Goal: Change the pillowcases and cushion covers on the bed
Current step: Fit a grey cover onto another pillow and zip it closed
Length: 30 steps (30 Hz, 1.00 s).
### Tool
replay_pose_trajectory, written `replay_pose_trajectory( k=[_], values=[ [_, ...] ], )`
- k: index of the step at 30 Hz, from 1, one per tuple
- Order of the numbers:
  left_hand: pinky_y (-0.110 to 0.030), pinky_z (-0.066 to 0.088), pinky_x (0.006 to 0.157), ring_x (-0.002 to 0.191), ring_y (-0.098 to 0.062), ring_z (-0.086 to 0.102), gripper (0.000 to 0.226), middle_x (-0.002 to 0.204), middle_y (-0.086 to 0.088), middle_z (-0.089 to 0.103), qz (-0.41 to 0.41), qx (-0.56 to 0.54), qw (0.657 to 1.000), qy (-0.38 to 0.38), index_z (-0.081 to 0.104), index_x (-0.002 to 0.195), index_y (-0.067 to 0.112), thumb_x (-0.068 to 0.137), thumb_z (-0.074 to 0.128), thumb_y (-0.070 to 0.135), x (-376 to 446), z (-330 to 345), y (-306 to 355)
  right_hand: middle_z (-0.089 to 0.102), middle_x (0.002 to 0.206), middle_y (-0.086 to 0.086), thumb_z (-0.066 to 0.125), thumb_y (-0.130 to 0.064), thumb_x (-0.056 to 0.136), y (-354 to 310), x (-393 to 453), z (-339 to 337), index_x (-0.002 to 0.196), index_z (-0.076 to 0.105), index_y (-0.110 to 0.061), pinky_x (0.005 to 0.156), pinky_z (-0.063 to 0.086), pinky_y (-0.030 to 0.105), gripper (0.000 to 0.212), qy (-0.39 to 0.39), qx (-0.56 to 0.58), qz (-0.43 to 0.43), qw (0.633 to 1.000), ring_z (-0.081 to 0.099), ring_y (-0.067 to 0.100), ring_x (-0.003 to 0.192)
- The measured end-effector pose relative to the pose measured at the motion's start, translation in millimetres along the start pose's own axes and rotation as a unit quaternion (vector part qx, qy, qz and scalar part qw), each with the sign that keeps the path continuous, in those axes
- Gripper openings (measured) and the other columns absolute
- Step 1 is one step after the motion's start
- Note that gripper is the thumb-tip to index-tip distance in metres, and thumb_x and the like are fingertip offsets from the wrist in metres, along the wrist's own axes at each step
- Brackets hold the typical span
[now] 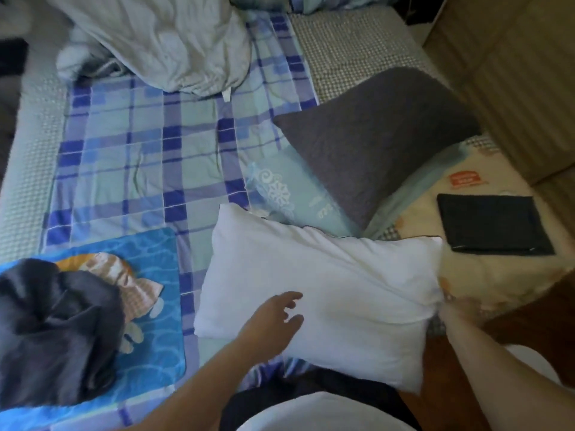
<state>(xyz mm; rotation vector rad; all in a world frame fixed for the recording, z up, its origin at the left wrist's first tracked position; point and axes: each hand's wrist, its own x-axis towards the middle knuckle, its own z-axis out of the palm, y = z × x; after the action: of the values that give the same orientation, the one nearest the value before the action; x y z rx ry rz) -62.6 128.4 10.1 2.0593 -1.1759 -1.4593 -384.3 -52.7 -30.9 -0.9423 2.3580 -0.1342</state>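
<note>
Two bare hands work at the near edge of a bed spread with a blue-and-lilac checked sheet (140,144), its cotton lightly creased. Centre near, a bare white pillow (326,290), plump, rectangular and without a case, lies across the sheet with its near right corner overhanging the bed edge. The left hand (277,312) hovers over the pillow's near left part, fingers spread and relaxed, holding nothing; whether it touches the fabric cannot be told. The right hand (460,309) is blurred at the pillow's right end, where the cloth bunches toward it; it appears to pinch that edge, though the fingers are not clearly resolved. Beyond the pillow, a dark grey cushion (373,141), coarse and woolly in texture, leans tilted on a pale teal pillow (289,194) printed with white swirls. To the far right, a flat, dark, neatly folded rectangle of cloth (494,222) rests on a cream printed cover (485,275). At near left, a blue cushion (155,306) with a water-ripple pattern and an orange fish motif lies flat, partly covered by a crumpled dark cover (53,331) heaped in soft folds. At far centre, a rumpled pale grey quilt (161,38) lies bunched. A finely checked mattress surface (351,48) shows beyond the sheet at far right.
</note>
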Motion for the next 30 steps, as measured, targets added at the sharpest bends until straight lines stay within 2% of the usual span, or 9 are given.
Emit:
replay_pose_trajectory(
  k=[4, 6, 9, 15, 18, 21, 24, 28, 30],
  values=[
    [-0.026, 0.035, 0.112, 0.13, -0.01, 0.046, 0.054, 0.143, 0.01, 0.044, 0.067, 0.089, 0.994, 0.012, 0.039, 0.149, 0.039, 0.099, 0.058, 0.036, 38.3, 12.7, 43.9, 0.053, 0.136, 0.021, 0.057, -0.009, 0.093, -28.3, 3.6, -6.1, 0.143, 0.04, -0.004, 0.1, 0.048, 0.047, 0.053, -0.092, 0.072, -0.035, 0.993, 0.054, 0.043, 0.12],
    [-0.02, 0.029, 0.113, 0.134, -0.009, 0.043, 0.054, 0.145, 0.011, 0.043, 0.097, 0.104, 0.99, 0.015, 0.04, 0.149, 0.037, 0.099, 0.059, 0.034, 62.9, 35.4, 72.2, 0.051, 0.138, 0.018, 0.061, -0.015, 0.091, -44.6, 29.2, -17.2, 0.142, 0.044, -0.009, 0.099, 0.048, 0.044, 0.054, -0.092, 0.053, -0.092, 0.99, 0.053, 0.041, 0.122],
    [-0.019, 0.031, 0.111, 0.131, -0.013, 0.044, 0.054, 0.143, 0.006, 0.045, 0.114, 0.124, 0.986, 0.005, 0.042, 0.149, 0.033, 0.098, 0.06, 0.031, 103.5, 77.1, 119.1, 0.045, 0.143, 0.016, 0.054, -0.008, 0.09, -63.9, 98.1, -32.5, 0.13, 0.057, -0.013, 0.1, 0.049, 0.041, 0.04, -0.115, -0.036, -0.172, 0.978, 0.053, 0.036, 0.122],
    [-0.041, 0.042, 0.107, 0.126, -0.028, 0.042, 0.055, 0.133, -0.004, 0.041, -0.009, 0.236, 0.972, 0.015, 0.038, 0.147, 0.034, 0.095, 0.057, 0.035, 171.4, 130.4, 162.3, 0.002, 0.168, 0.001, 0.047, -0.019, 0.1, -73.8, 236.1, -35.7, 0.137, 0.059, -0.027, 0.118, 0.031, 0.042, 0.04, -0.177, -0.299, -0.241, 0.906, 0.024, 0.036, 0.146],
    [-0.045, 0.044, 0.104, 0.124, -0.03, 0.043, 0.054, 0.13, -0.005, 0.043, -0.041, 0.252, 0.966, 0.03, 0.038, 0.145, 0.033, 0.095, 0.058, 0.035, 178.8, 137.9, 167.4, 0.001, 0.168, 0.003, 0.047, -0.017, 0.099, -64.2, 272.7, -28.6, 0.142, 0.055, -0.025, 0.119, 0.027, 0.046, 0.044, -0.201, -0.354, -0.244, 0.88, 0.017, 0.041, 0.147],
    [-0.044, 0.044, 0.104, 0.124, -0.028, 0.044, 0.055, 0.131, -0.004, 0.044, -0.05, 0.246, 0.967, 0.036, 0.038, 0.146, 0.032, 0.096, 0.058, 0.033, 171.7, 138.9, 167.3, 0.036, 0.154, 0.012, 0.048, -0.009, 0.097, -57.3, 287.4, -26.7, 0.137, 0.056, -0.009, 0.109, 0.038, 0.043, 0.041, -0.145, -0.31, -0.297, 0.892, 0.04, 0.04, 0.132],
    [-0.043, 0.043, 0.105, 0.123, -0.029, 0.045, 0.057, 0.132, -0.004, 0.043, -0.055, 0.239, 0.969, 0.038, 0.037, 0.149, 0.032, 0.096, 0.058, 0.031, 160.9, 136.0, 167.4, 0.063, 0.115, 0.016, 0.056, -0.004, 0.093, -56.9, 292.4, -40.5, 0.11, 0.072, -0.006, 0.089, 0.05, 0.039, 0.023, -0.081, -0.222, -0.348, 0.907, 0.06, 0.034, 0.104],
    [-0.041, 0.041, 0.107, 0.125, -0.027, 0.044, 0.059, 0.138, -0.005, 0.041, -0.065, 0.23, 0.971, 0.025, 0.034, 0.151, 0.031, 0.097, 0.058, 0.032, 145.9, 133.6, 179.4, 0.07, 0.105, 0.01, 0.059, 0.002, 0.092, -82.9, 257.7, -98.1, 0.09, 0.072, -0.012, 0.081, 0.049, 0.032, 0.019, -0.047, -0.004, -0.314, 0.948, 0.064, 0.028, 0.098],
    [-0.035, 0.041, 0.107, 0.126, -0.022, 0.048, 0.054, 0.139, -0.001, 0.044, -0.053, 0.168, 0.984, 0.027, 0.041, 0.148, 0.032, 0.098, 0.06, 0.033, 133.5, 130.4, 197.1, 0.068, 0.101, 0.004, 0.059, 0.001, 0.093, -95.6, 219.2, -142.3, 0.086, 0.068, -0.018, 0.081, 0.047, 0.03, 0.022, -0.035, 0.101, -0.317, 0.943, 0.062, 0.022, 0.097]
  ],
)
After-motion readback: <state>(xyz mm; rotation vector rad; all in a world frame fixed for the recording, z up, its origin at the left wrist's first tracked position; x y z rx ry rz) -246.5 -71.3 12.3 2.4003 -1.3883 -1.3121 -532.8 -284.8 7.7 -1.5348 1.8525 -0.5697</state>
